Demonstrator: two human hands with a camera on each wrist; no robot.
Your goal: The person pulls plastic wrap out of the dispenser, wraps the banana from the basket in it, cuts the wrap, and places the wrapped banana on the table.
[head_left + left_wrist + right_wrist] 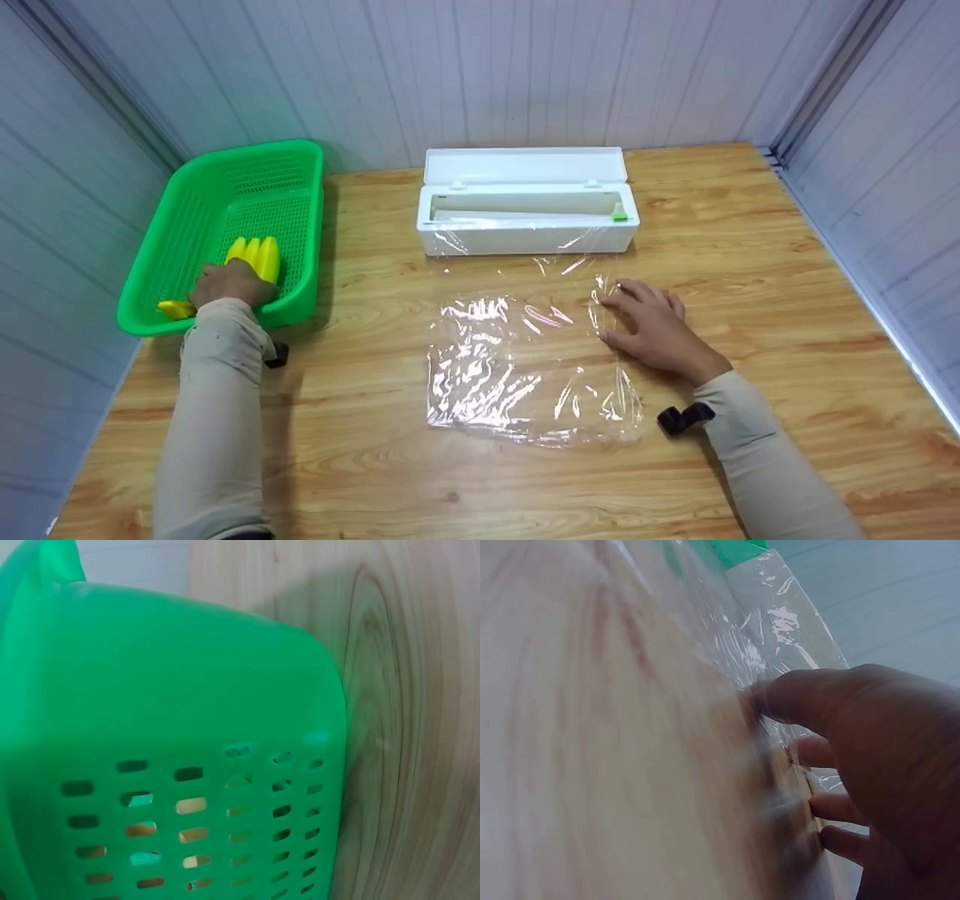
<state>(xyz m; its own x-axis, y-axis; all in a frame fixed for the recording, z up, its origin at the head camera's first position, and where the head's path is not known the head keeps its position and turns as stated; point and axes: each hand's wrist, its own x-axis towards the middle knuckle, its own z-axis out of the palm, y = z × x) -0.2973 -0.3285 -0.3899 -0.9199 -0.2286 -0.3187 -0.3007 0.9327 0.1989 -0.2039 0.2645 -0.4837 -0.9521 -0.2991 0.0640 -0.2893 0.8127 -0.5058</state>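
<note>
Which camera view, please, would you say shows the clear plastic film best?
The head view: it shows the film running from the white box onto the table. The right wrist view shows only a crinkled part near the right hand; the left wrist view shows none of it.

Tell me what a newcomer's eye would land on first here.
The bright green basket at the table's far left, where the left hand reaches in beside yellow bananas. Next, the glinting clear film spread mid-table, its right edge by the fingers of the right hand. Behind the film sits a white box, lid open.
</note>
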